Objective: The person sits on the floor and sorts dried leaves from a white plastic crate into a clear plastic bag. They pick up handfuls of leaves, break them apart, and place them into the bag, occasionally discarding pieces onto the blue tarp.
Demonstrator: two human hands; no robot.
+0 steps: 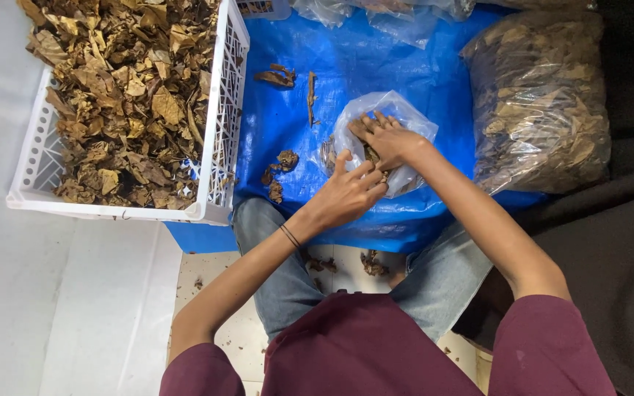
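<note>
Hands work at frame centre: the left hand [348,194] pinches a clear plastic bag [383,139] steady on the blue tarp [412,66], while the right hand [384,139], fingers spread, presses dried leaves inside. White crate [218,154] of leaves sits upper left.

Both hands [365,165] together, fingers curled

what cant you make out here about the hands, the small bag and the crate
Head view only:
- Small clear bag: how full it is, since the right hand and left hand cover its mouth.
- Right hand's fingers: whether they grip leaves, hidden by crinkled plastic.
- White crate of dry leaves: its far end is cut off by the top edge.
- Large filled bag: whether it is closed, blurred.
</note>
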